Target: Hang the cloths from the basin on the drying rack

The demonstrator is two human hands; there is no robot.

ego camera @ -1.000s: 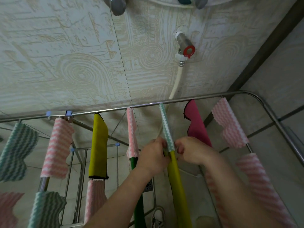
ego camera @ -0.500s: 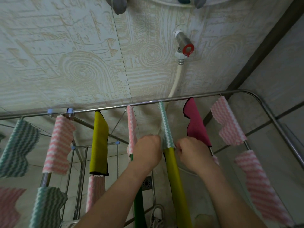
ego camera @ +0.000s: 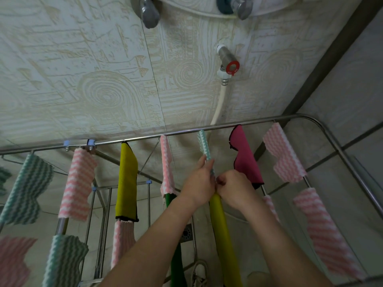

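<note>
Left hand (ego camera: pixel 199 183) is on the move; half a second ago it sat balled up just left of the striped cloth (ego camera: pixel 204 145), and now its fingers (ego camera: pixel 204 161) are stretched upward with the green-and-white strip caught between the fingertips, a light pinch on its lower half. Right hand (ego camera: pixel 234 187) has barely shifted; fingers curled in tight, knuckles up, thumb and forefinger nipping the bottom edge of that same cloth, right where the yellow cloth (ego camera: pixel 224 235) begins below it; a second ago both hands were bunched together at that very join, so the left has climbed while the right holds its spot. The two hands touch at the thumbs.

The striped cloth hangs over a rod of the rack (ego camera: pixel 145 139), its top end up by the long rail, narrow and bunched; it sits between the pink-and-white cloth (ego camera: pixel 165 162) on its left and the magenta cloth (ego camera: pixel 246 160) on its right, same as before. The view has tipped a touch; the tap (ego camera: pixel 232 67) with the red handle and its white hose (ego camera: pixel 219 104) sit about where they were on the patterned wall. Further left, another yellow one (ego camera: pixel 126 179) and more striped pieces hang unchanged.
</note>
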